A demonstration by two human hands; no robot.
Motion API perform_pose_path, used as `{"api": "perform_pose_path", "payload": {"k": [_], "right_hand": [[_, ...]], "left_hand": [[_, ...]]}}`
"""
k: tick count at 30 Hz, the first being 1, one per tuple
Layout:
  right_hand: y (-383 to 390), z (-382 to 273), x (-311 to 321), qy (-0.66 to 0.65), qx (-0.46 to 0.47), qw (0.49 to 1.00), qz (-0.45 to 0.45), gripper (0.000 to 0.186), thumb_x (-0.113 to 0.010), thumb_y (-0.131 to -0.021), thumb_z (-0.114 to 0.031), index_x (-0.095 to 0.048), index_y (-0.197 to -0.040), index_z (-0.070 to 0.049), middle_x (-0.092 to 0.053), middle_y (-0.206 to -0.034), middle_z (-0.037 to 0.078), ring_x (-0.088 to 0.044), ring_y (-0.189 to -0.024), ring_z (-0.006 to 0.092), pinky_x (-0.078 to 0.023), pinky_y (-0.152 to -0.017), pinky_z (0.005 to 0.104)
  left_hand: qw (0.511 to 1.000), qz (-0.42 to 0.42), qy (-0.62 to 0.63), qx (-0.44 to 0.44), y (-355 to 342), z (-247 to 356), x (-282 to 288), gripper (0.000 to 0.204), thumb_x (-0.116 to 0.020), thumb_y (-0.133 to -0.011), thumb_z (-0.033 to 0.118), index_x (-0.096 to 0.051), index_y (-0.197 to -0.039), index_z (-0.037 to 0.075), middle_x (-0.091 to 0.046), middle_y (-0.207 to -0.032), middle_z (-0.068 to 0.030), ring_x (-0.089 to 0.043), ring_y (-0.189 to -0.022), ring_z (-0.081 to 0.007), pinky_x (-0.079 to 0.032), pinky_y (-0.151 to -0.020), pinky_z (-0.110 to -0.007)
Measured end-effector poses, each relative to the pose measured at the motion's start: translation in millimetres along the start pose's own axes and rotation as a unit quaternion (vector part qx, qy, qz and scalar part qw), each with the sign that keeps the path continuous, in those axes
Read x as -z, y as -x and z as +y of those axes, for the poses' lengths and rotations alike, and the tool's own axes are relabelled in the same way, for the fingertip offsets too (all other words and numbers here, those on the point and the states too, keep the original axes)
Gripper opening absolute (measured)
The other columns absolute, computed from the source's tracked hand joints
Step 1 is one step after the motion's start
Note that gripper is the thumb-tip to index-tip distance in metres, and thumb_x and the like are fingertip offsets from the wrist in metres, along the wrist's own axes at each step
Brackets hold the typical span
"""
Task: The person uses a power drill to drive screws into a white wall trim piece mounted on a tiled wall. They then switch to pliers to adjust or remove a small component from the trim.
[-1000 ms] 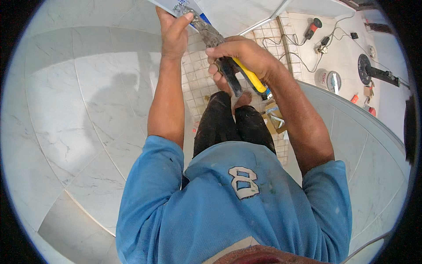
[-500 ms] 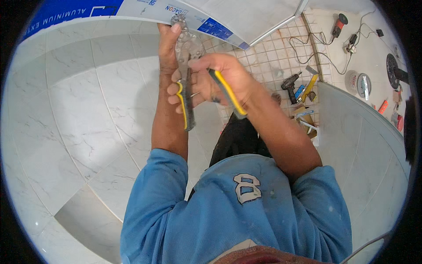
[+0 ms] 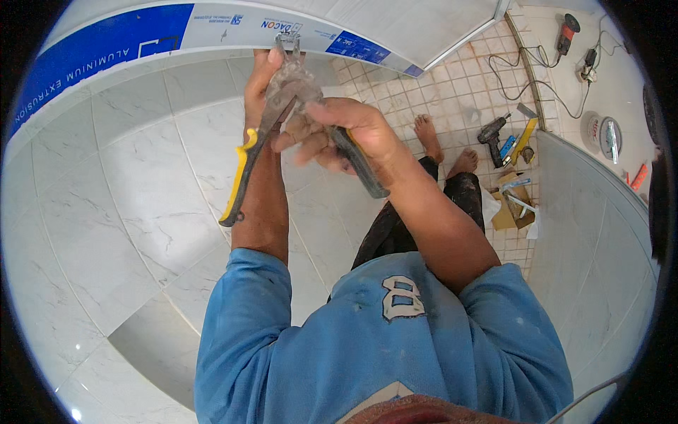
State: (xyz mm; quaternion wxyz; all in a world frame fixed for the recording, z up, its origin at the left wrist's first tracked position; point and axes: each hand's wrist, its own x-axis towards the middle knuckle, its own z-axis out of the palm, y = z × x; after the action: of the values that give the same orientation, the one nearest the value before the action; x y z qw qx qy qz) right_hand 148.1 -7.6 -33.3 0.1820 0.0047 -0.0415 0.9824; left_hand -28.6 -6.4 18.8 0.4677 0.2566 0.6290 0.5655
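My right hand (image 3: 346, 131) holds snips with black and yellow handles (image 3: 241, 177). Its palm and thumb grip the right handle, while the left handle swings wide of my fingers. The snips' grey metal head (image 3: 291, 74) is blurred and points up at the edge of a film-covered aluminium frame (image 3: 247, 28). Right beside that head is my left hand (image 3: 261, 78), closed, with its thumb against a small shiny piece of metal (image 3: 288, 39) at the frame's edge. My other left fingers, and what they grip, are hidden.
On the tiled floor at the right lie a cordless drill (image 3: 492, 138), a yellow tool (image 3: 523, 139) and an opened cardboard box (image 3: 512, 205). An angle grinder (image 3: 567, 34) with its cord and a round tub (image 3: 604, 136) are beyond. A glass panel (image 3: 586, 212) stands at the right.
The snips' handles have spread apart, the left one swinging out to the left. My right fingers have come off that handle. The view has shifted, showing more of the floor and my feet.
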Motion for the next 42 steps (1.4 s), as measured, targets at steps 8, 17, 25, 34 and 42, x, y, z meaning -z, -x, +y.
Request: {"api": "perform_pose_path", "payload": {"k": [8, 17, 25, 34, 42], "right_hand": [[-2, -5, -6, -0.153, -0.043, 0.986, -0.058, 0.040, -0.063, -0.105, -0.044, -0.065, -0.092, -0.007, -0.054, -0.063, -0.003, -0.042, -0.041, 0.0057, -0.031, -0.040, 0.0211], [-19, 33, -68, 0.041, 0.088, 0.987, 0.126, 0.039, -0.056, -0.110, -0.042, -0.057, -0.092, -0.008, -0.052, -0.073, -0.001, -0.049, -0.052, 0.0077, -0.039, -0.047, 0.0230], [-30, 58, -79, 0.105, 0.134, 0.964, 0.203, 0.041, -0.055, -0.111, -0.041, -0.053, -0.087, -0.008, -0.051, -0.071, -0.001, -0.048, -0.052, 0.0081, -0.041, -0.047, 0.0248], [-16, 66, -74, 0.078, 0.157, 0.963, 0.203, 0.038, -0.058, -0.110, -0.036, -0.052, -0.084, -0.008, -0.049, -0.063, -0.003, -0.047, -0.047, 0.0051, -0.039, -0.041, 0.0253], [-35, 103, -45, 0.245, 0.274, 0.886, 0.284, 0.034, -0.060, -0.109, -0.031, -0.055, -0.088, -0.005, -0.049, -0.065, -0.003, -0.043, -0.051, 0.0038, -0.038, -0.044, 0.0267]], "left_hand": [[0.994, -0.094, -0.029, -0.052, -15, 1, 12, 0.056, -0.057, -0.104, 0.027, -0.044, -0.153, 0.005, -0.059, -0.141, -0.0156, -0.056, -0.134, -0.0300, -0.038, -0.122, -0.052], [0.994, -0.112, -0.019, 0.003, -13, 18, 24, 0.073, -0.060, -0.100, 0.031, -0.034, -0.159, -0.003, -0.050, -0.151, -0.0170, -0.049, -0.137, -0.0298, -0.036, -0.118, -0.046], [0.967, -0.187, -0.172, 0.007, -23, 41, 34, 0.075, -0.067, -0.097, 0.038, -0.046, -0.147, -0.015, -0.061, -0.136, -0.0301, -0.062, -0.127, -0.0348, -0.046, -0.112, -0.045], [0.932, -0.229, -0.244, 0.138, -6, 73, 20, 0.078, -0.077, -0.092, 0.042, -0.054, -0.141, -0.014, -0.066, -0.132, -0.0298, -0.066, -0.124, -0.0344, -0.052, -0.107, -0.042], [0.870, -0.153, -0.469, -0.009, 7, 126, 10, 0.062, -0.077, -0.097, 0.035, -0.060, -0.135, -0.011, -0.068, -0.129, -0.0261, -0.068, -0.121, -0.0320, -0.057, -0.103, -0.046]]}}
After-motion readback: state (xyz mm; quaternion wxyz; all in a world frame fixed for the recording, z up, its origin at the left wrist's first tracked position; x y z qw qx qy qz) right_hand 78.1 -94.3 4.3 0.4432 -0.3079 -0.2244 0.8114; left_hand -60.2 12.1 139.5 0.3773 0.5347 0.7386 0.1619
